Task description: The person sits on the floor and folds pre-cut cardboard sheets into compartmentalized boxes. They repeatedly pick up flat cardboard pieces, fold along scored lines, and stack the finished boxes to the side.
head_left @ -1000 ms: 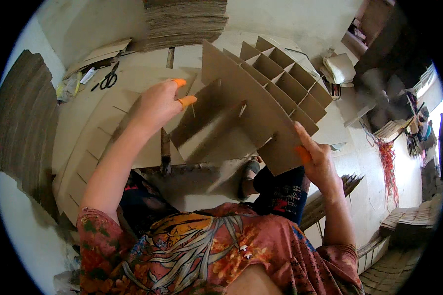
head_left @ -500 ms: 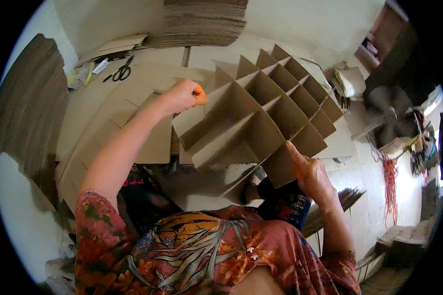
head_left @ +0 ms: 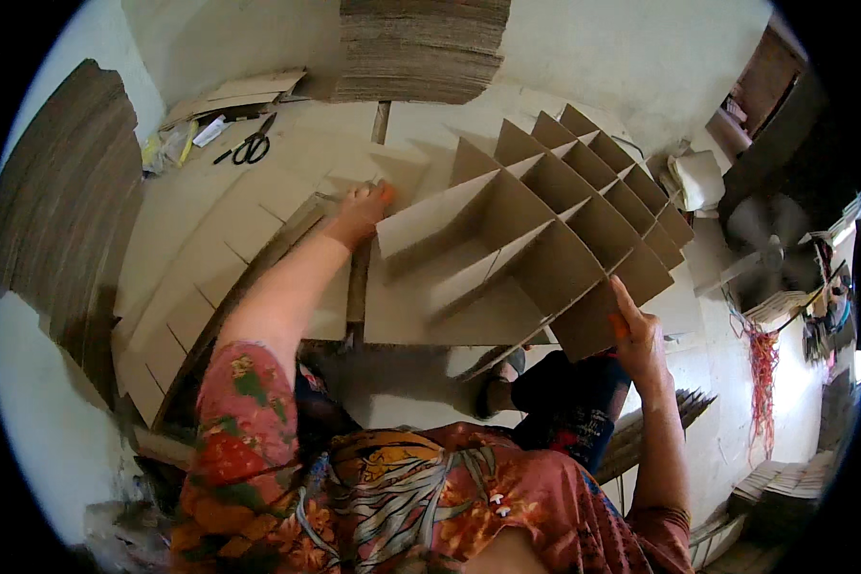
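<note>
A cardboard divider grid (head_left: 545,206), made of crossed brown strips, is tilted over the table's right half. Its cells vary in size, with long open-ended ones on the left. My right hand (head_left: 638,337) grips the near right corner panel, index finger laid along the cardboard. Left of the grid, my left hand (head_left: 362,212) is low over the table with curled fingers and an orange covering on a fingertip. Whatever those fingers may hold is hidden. Beside that hand and along the forearm lie slotted cardboard strips (head_left: 206,287), flat in a pile.
Black scissors (head_left: 249,145) lie at the back left beside a plastic bag (head_left: 169,148). Tall cardboard stacks stand at the left (head_left: 67,201) and back (head_left: 421,48). On the right are a fan (head_left: 767,244) and hanging red strings (head_left: 763,378). A gap (head_left: 357,297) divides the tabletop.
My left hand has moved away from the grid's left end and down toward the slotted strips. My right hand keeps its hold on the divider. The whole view has shifted slightly.
</note>
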